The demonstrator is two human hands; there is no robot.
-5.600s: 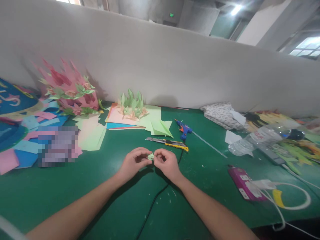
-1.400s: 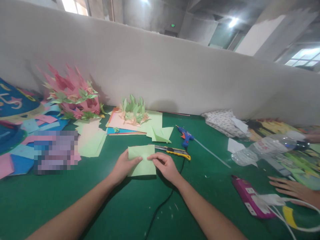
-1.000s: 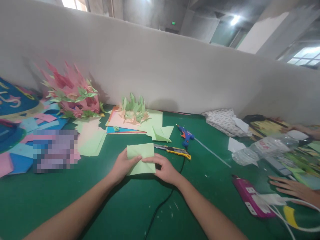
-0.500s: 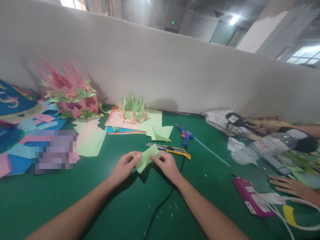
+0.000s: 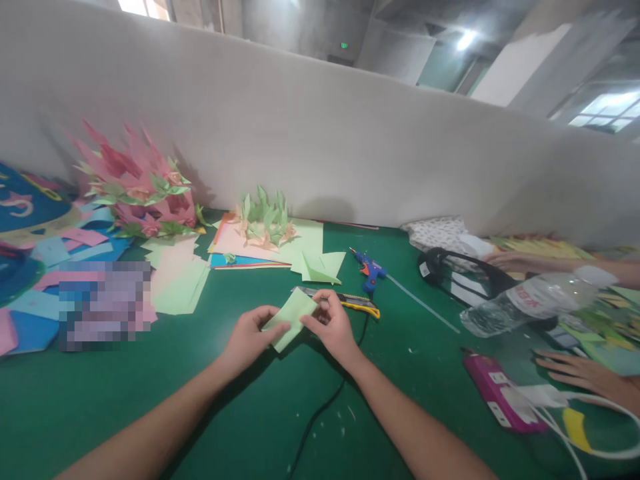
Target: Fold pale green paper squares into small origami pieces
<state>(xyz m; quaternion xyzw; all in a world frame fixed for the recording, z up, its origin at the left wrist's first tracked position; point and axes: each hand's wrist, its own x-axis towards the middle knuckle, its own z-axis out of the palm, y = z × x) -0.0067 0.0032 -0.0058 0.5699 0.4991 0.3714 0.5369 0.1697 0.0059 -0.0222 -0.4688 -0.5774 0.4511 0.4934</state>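
Note:
My left hand (image 5: 249, 338) and my right hand (image 5: 332, 325) both pinch a light green paper sheet (image 5: 292, 315), folded over and tilted, just above the green table (image 5: 165, 393). The left fingers grip its lower left edge. The right fingers are closed on its upper right edge. A yellow utility knife (image 5: 354, 303) lies right behind my right hand, and a blue glue gun (image 5: 369, 269) lies a little farther back.
Coloured paper sheets (image 5: 175, 283) and folded paper flowers (image 5: 264, 219) lie at the back left. Another person's hand (image 5: 575, 371) rests at the right near a pink power strip (image 5: 493, 392), a plastic bottle (image 5: 525, 300) and a black-handled bag (image 5: 460, 280). A black cable (image 5: 320, 413) runs toward me.
Earlier I held a tiny green folded piece; then a flat green sheet lay under my hands. It is now lifted, folded and tilted. At the right, another person has brought a black-handled bag forward.

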